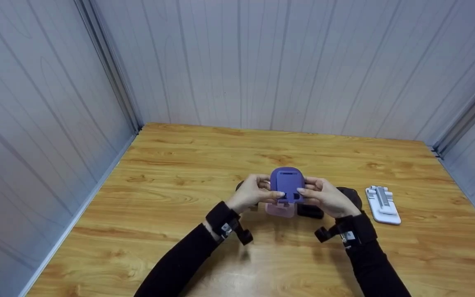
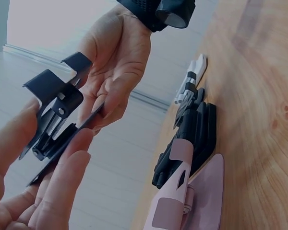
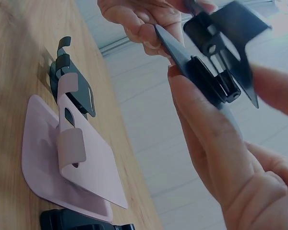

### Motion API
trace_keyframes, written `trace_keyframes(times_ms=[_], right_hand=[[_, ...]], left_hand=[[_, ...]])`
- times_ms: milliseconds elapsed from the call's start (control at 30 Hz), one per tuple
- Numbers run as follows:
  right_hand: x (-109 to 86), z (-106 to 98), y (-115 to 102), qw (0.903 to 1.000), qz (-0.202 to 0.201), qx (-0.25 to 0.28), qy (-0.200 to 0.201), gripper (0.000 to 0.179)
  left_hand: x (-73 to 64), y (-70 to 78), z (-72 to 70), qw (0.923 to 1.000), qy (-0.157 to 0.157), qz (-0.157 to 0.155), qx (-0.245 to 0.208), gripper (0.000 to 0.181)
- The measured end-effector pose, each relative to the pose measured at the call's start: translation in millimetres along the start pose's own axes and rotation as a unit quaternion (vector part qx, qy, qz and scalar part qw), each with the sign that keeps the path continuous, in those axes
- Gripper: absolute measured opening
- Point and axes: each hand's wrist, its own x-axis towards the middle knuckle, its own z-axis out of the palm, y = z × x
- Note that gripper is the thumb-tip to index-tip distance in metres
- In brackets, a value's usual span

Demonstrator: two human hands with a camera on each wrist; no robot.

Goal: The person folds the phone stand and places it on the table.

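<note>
A purple folding phone stand [image 1: 288, 179] is held up off the table between both hands, its slotted plate towards the head camera. My left hand [image 1: 249, 194] grips its left edge, thumb on the front face and fingers behind. On the opposite edge, my right hand [image 1: 330, 200] pinches it the same way. From the left wrist view the stand [image 2: 62, 103] looks dark blue, with two bent lips and a hinge between its plates. The right wrist view shows the same hinge on the stand [image 3: 213, 76] from the other side.
Below the hands stand a pink phone stand [image 1: 281, 210] and a black one [image 1: 311, 211]. Another dark stand [image 1: 351, 196] is partly hidden behind the right wrist. Farther right lies a white stand [image 1: 386, 210], folded flat. Panel walls [image 1: 241, 62] border the wooden table [image 1: 171, 165].
</note>
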Motion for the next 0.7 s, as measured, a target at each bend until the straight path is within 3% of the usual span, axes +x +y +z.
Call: trace_keyframes(times_ms=[700], right_hand=[[1.4, 6.6, -0.3, 0.9998, -0.005, 0.016, 0.011, 0.067]], left_hand=[[-1.7, 0.2, -2.6, 0.9996, 0.005, 0.020, 0.020, 0.035]])
